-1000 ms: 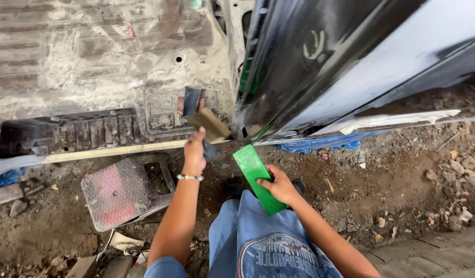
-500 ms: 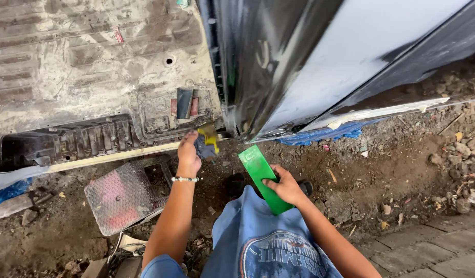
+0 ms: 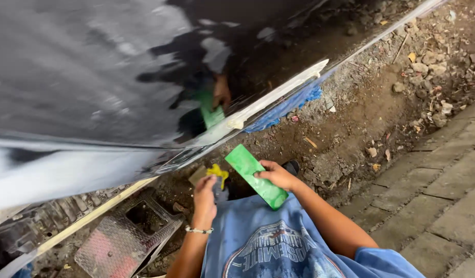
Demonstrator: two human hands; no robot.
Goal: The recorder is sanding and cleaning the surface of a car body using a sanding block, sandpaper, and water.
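Nearest the camera, below the flat green rectangular plastic board [image 3: 256,176], lies the person's blue printed shirt [image 3: 278,247], with both forearms reaching up from it. Right hand [image 3: 276,175] grips that board along its right long edge, fingers curled over the face; the board's long axis runs from lower right, at the shirt, to upper left, towards the car. Left of the board, just beside its upper end, the left hand [image 3: 205,193] is closed round a small putty knife [image 3: 202,175] carrying a lump of yellow filler paste [image 3: 218,172]; the lump sits nearly touching the board's left edge, so the left hand is the nearer 1 to it. Further left and lower than the board, a dented metal checker-plate box [image 3: 125,238] rests on the dirt. Beyond the board's upper end rises the glossy black car body panel [image 3: 109,87], which mirrors the green board, edged by a pale taped sill strip [image 3: 278,92].
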